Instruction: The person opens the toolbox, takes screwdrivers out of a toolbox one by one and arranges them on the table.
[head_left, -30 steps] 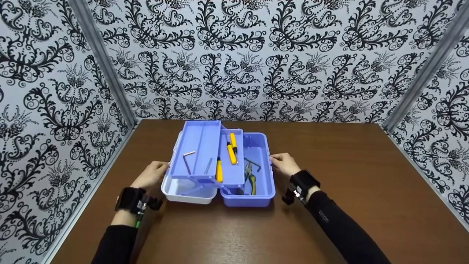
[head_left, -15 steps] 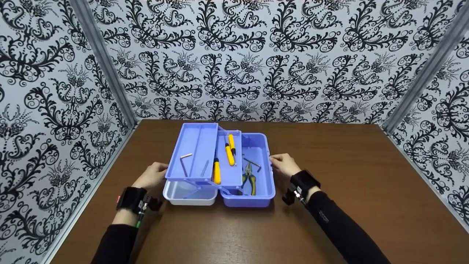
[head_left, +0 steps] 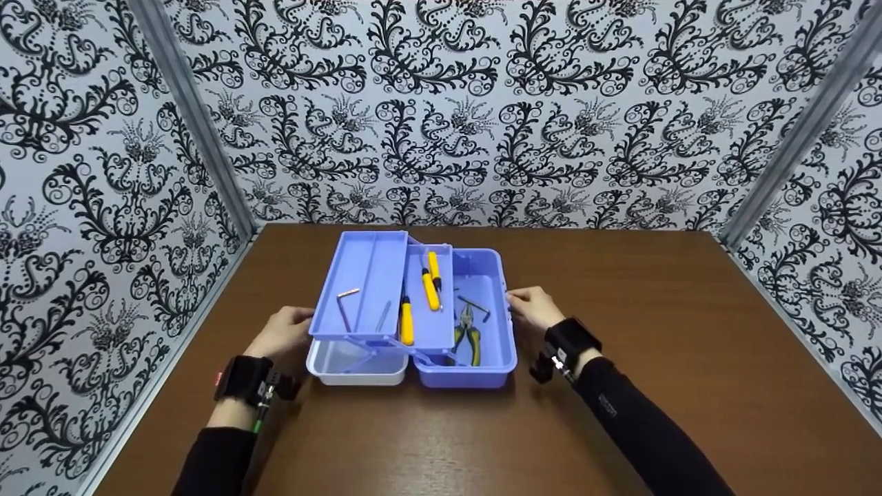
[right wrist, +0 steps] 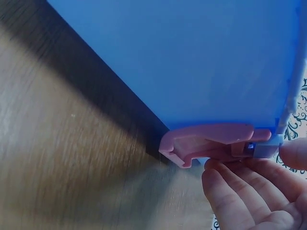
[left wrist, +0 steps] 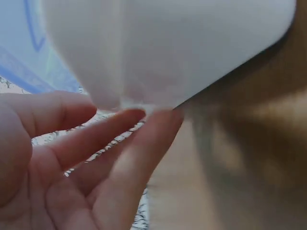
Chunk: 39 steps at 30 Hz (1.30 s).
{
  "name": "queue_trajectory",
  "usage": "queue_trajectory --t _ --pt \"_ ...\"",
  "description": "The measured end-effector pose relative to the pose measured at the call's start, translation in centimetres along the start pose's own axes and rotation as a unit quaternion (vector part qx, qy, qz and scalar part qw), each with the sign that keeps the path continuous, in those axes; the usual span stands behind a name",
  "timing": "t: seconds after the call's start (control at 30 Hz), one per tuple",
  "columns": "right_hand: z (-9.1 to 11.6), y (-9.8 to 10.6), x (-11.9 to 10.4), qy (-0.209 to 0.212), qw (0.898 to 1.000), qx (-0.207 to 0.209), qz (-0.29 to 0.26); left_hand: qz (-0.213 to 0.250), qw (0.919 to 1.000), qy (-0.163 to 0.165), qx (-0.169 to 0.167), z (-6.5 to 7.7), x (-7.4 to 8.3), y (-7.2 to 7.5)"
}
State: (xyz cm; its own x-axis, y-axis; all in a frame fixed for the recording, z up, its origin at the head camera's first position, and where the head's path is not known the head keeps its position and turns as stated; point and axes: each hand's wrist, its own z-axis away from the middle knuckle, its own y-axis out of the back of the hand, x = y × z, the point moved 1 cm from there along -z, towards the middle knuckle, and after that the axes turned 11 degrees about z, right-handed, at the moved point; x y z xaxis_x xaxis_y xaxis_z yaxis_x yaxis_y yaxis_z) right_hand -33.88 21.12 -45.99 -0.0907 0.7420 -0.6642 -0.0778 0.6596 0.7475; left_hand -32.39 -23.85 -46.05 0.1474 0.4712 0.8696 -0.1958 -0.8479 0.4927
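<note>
An opened purple toolbox [head_left: 506,344] stands on the table, its white lid [head_left: 362,379] folded out to the left. My left hand [head_left: 281,332] holds the lid's left edge, thumb near the rim and fingers against the side. My right hand [head_left: 536,308] grips the box's right wall beside a pink latch [right wrist: 211,136], with fingertips below the latch and thumb at the rim. Two linked trays are spread out. The left tray [head_left: 365,269] carries an L-shaped hex key [head_left: 343,311] and a thin grey rod [head_left: 384,317]. Yellow-handled screwdrivers [head_left: 430,291] lie in the lower tray [head_left: 434,334].
Inside the base are pliers [head_left: 474,344] with green-yellow handles and a dark hex key [head_left: 475,307]. Brown tabletop [head_left: 641,303] surrounds the box. Patterned walls [head_left: 441,138] close off the back and both sides.
The trays have swung left and slightly down, uncovering more of the base and the pliers. The left hand has lowered slightly; the right hand has stayed at the box's right wall.
</note>
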Motion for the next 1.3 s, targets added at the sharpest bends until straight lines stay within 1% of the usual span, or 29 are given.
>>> queue_trajectory --t 0.03,0.1,0.17,0.2,0.3,0.37,0.43,0.47,0.57,0.63,0.7,0.83,0.93,1.07,1.13,1.23,1.3 --pt "0.0 0.0 0.0 0.003 1.000 0.000 0.004 -0.007 0.9998 -0.005 0.017 0.0 0.2 0.2" --pt "0.1 0.0 -0.1 0.008 1.000 0.001 0.008 0.001 0.9991 -0.017 0.039 0.1 0.7 0.5" --pt "0.2 0.0 -0.2 0.009 1.000 0.004 0.012 0.026 0.9980 -0.019 0.055 0.1 1.2 0.8" --pt "0.2 0.0 -0.3 0.011 1.000 0.005 0.013 0.047 0.9971 -0.020 0.056 0.1 1.4 0.9" --pt "0.2 0.0 -0.4 0.009 1.000 0.000 0.005 0.107 0.9933 -0.011 0.044 0.2 2.1 1.1" --pt "0.2 0.0 -0.4 0.007 1.000 -0.006 -0.007 0.151 0.9881 0.000 0.028 0.3 2.5 1.1" --pt "0.1 0.0 -0.3 0.005 1.000 -0.010 -0.020 0.185 0.9825 0.018 0.015 0.5 2.8 1.0" --pt "0.1 -0.1 -0.3 0.005 1.000 -0.011 -0.023 0.195 0.9804 0.027 0.011 0.5 3.0 1.0" --pt "0.0 -0.1 -0.4 0.003 1.000 -0.012 -0.023 0.192 0.9808 0.035 0.003 0.7 3.2 1.0" --pt "0.1 0.0 -0.5 0.000 1.000 -0.006 -0.010 0.176 0.9840 0.029 -0.001 0.7 3.4 0.9" --pt "0.1 0.0 -0.7 0.003 1.000 -0.001 0.008 0.161 0.9868 0.012 -0.009 0.8 3.4 1.0" --pt "0.0 0.2 -1.0 0.024 0.997 0.023 0.066 0.157 0.9870 -0.017 -0.026 0.7 3.4 1.0" --pt "-0.1 0.3 -1.2 0.055 0.991 0.041 0.112 0.158 0.9866 -0.022 -0.032 0.7 3.3 1.0" --pt "-0.2 0.5 -1.6 0.081 0.983 0.050 0.160 0.173 0.9841 -0.015 -0.037 0.5 3.2 0.9" --pt "-0.3 0.8 -1.8 0.079 0.978 0.050 0.184 0.178 0.9830 -0.014 -0.040 0.4 3.1 0.9" --pt "-0.1 1.2 -2.5 0.054 0.972 0.048 0.225 0.177 0.9833 -0.016 -0.040 0.5 3.0 0.9" --pt "0.1 1.5 -2.9 0.038 0.965 0.045 0.256 0.180 0.9828 -0.017 -0.039 0.6 2.9 0.9"
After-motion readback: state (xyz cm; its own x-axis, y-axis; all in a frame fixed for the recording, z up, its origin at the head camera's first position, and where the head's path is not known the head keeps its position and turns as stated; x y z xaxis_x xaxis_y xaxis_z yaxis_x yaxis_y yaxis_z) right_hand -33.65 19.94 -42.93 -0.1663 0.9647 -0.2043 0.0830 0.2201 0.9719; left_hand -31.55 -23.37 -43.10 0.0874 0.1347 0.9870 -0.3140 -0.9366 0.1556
